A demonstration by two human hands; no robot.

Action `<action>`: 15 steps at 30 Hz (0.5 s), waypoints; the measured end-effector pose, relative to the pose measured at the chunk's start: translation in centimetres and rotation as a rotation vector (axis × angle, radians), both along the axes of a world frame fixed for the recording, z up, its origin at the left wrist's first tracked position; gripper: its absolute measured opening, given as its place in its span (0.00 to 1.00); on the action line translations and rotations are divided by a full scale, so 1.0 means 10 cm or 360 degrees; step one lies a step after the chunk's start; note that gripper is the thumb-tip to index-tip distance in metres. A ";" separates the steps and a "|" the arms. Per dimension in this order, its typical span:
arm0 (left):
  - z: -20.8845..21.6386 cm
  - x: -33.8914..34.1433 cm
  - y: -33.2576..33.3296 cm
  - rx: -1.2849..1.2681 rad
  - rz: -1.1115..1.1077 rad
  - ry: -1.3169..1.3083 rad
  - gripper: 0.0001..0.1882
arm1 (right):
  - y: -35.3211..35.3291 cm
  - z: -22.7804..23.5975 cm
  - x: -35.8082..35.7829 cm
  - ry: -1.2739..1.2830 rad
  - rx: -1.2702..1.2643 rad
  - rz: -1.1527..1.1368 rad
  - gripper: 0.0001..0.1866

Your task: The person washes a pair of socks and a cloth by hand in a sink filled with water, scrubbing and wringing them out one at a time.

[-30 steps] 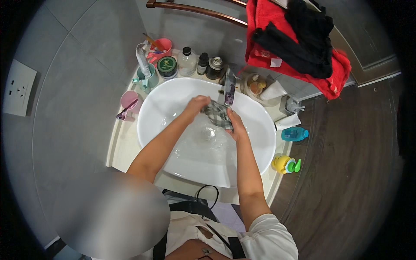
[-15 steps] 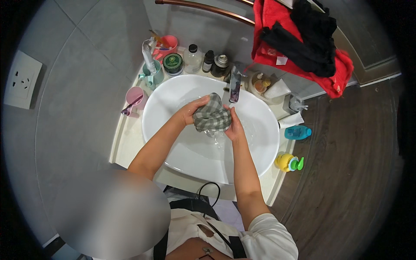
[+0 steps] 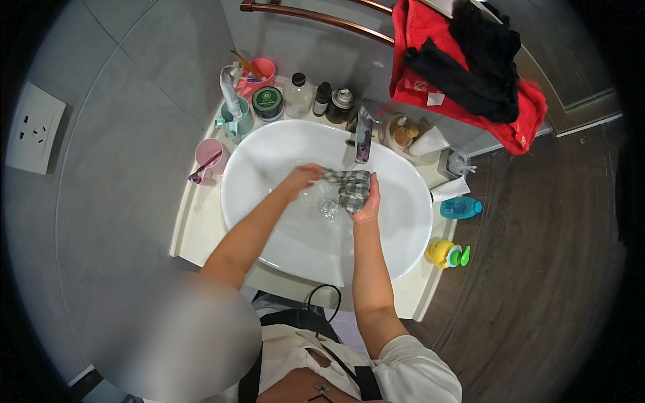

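Observation:
A grey-and-white checked cloth (image 3: 354, 188) is stretched between my two hands over the white washbasin (image 3: 289, 256). My left hand (image 3: 304, 180) pinches its narrow, bunched left end, slightly blurred by motion. Wrapped around the wider right part, my right hand (image 3: 367, 205) has its thumb up along the cloth's edge. Below the cloth, water lies in the basin around the drain (image 3: 328, 209). The chrome tap (image 3: 363, 138) stands just beyond the cloth at the basin's far rim.
Cups, a green-lidded jar (image 3: 267, 103) and several bottles line the counter's far left. On the right stand a blue bottle (image 3: 461, 207) and a yellow pump bottle (image 3: 445, 254). A red towel (image 3: 423, 74) and black fabric (image 3: 480, 74) hang from the copper-coloured rail (image 3: 322, 20).
The bundled cloth has been drawn out lengthwise between my hands. My right hand has shifted slightly right and nearer to me; my left hand now grips a thin end.

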State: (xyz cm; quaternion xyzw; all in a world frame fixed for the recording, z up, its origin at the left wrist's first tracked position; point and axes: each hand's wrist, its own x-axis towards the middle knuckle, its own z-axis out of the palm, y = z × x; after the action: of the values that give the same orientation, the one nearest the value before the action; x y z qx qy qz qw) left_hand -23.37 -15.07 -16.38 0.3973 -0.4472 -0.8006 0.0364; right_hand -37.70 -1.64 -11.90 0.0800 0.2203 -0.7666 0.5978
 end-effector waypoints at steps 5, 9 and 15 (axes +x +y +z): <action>0.27 -0.27 0.47 0.1096 0.0289 0.0534 0.28 | -0.09 0.19 0.27 -0.0235 0.0115 -0.0038 0.19; 0.34 -0.25 0.47 0.1140 0.0383 0.0426 0.23 | -0.03 0.23 0.02 0.0011 0.0270 0.0034 0.19; 0.45 -0.42 0.17 0.1154 0.0679 0.0718 0.12 | 0.15 -0.39 -0.29 0.0799 0.0979 0.0272 0.20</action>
State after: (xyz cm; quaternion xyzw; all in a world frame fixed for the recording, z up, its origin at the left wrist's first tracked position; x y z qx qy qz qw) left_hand -27.53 -13.38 -11.93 0.2835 -0.0284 -0.9459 0.1552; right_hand -40.65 -0.14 -15.78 0.0469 0.5844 -0.6080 0.5353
